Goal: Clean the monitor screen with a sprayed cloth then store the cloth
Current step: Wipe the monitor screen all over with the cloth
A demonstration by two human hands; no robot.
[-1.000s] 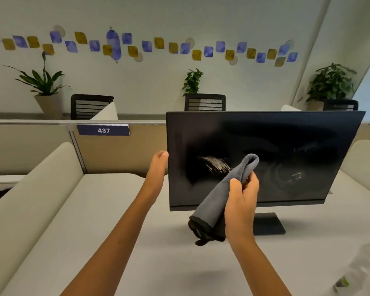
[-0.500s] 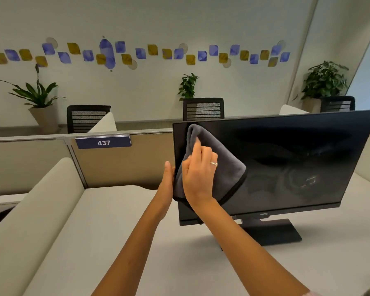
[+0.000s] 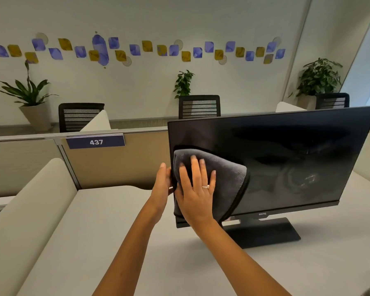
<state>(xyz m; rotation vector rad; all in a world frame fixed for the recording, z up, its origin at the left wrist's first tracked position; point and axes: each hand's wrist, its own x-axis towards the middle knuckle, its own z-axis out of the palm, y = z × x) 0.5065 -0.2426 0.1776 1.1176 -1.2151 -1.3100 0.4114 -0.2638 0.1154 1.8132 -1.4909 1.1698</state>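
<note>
The desk (image 3: 115, 231) runs pale and wide under everything, with a padded divider along its left side and a partition behind carrying a number plate. On it stands the monitor (image 3: 286, 159), dark and switched off, tilted slightly so its right corner rides higher, its flat stand (image 3: 265, 233) set toward the right of the panel.

The cloth (image 3: 226, 180) — grey, folded, with a dark hem — lies flat against the lower-left part of the screen, its bottom edge hanging past the lower bezel. The right hand (image 3: 195, 197) presses it there with fingers straight and spread, palm down on the fabric, gripping nothing. The left hand (image 3: 161, 186) braces the monitor's left edge, fingers straight and together; whether the thumb hooks behind the panel cannot be told.

Most of the screen to the right looks untouched, so the wiping is judged to be at an early stage.

Risks from here: the push lands far from the stand, so firm pressure could swivel or tip the monitor if the left hand eases off. With open fingers and no grip, the cloth could slide out from under the palm on a fast stroke — or the dangling hem could catch the bezel. Hard pressure on one spot could also mark the panel.
</note>
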